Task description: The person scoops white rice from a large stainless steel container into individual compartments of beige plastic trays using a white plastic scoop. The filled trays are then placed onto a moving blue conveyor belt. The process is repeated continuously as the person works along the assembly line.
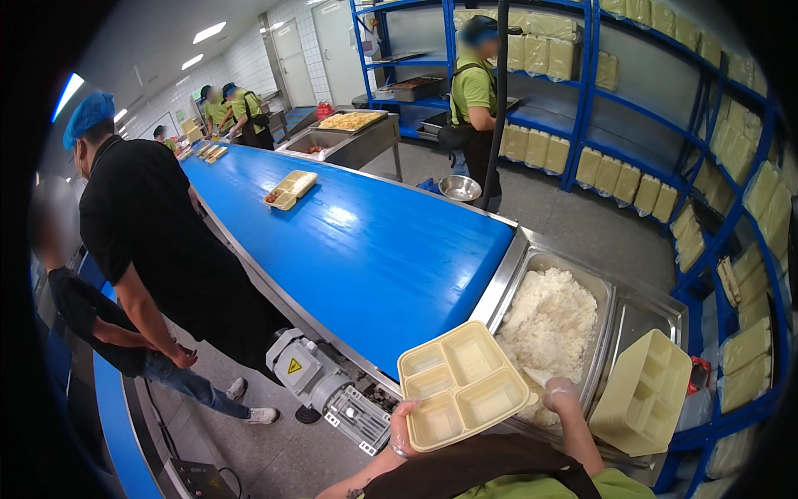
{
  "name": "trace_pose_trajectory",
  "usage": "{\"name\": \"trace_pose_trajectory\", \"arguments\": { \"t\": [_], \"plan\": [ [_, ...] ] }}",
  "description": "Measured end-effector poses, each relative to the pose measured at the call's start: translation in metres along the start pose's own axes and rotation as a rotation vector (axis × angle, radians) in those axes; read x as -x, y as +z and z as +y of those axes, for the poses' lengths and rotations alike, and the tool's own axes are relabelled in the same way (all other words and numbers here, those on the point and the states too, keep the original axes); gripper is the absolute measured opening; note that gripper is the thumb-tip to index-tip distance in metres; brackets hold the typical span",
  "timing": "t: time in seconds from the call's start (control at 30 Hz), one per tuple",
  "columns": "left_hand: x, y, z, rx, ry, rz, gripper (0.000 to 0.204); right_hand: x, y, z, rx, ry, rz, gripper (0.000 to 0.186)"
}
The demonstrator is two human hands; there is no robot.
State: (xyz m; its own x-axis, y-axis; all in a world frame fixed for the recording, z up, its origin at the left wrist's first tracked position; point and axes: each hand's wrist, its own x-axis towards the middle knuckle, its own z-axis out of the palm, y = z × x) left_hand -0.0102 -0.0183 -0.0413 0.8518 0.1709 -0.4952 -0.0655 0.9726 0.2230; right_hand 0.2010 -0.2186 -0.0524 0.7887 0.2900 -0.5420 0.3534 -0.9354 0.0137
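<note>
An empty beige meal tray (462,384) with several compartments is tilted in front of me. My left hand (401,428), in a clear glove, is closed on its left edge. Right of the tray stands a steel pan (607,309) heaped with white rice (550,320). At the near end of the rice, my gloved right hand (562,394) is closed around a whitish utensil (536,376), mostly hidden by the hand and the rice. A stack of matching empty trays (642,391) stands just right of that hand.
A blue conveyor belt (357,241) carries a filled tray (291,190). A grey motor (324,382) juts from its near end. People stand left of the belt and beyond it. Blue shelves (592,91) hold packed trays; a steel bowl (460,188) sits beyond the belt.
</note>
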Motion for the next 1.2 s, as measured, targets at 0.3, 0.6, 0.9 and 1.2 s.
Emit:
{"name": "trace_pose_trajectory", "arguments": {
  "t": [0.3,0.6,0.9,1.2],
  "plan": [
    [-0.007,-0.014,-0.001,0.037,-0.006,-0.009,0.044,-0.008,0.007,0.003,0.013,-0.040,0.024,0.021],
    [-0.005,-0.012,-0.001,0.050,-0.018,-0.062,0.044,0.002,-0.002,-0.002,-0.017,-0.033,0.022,0.022],
    [-0.004,-0.021,0.000,0.016,0.042,-0.029,0.044,0.001,-0.002,0.000,0.000,-0.048,-0.025,0.022],
    [-0.001,-0.011,-0.003,0.003,0.061,-0.046,0.045,0.005,-0.005,-0.001,-0.043,-0.042,0.012,0.022]
  ]
}}
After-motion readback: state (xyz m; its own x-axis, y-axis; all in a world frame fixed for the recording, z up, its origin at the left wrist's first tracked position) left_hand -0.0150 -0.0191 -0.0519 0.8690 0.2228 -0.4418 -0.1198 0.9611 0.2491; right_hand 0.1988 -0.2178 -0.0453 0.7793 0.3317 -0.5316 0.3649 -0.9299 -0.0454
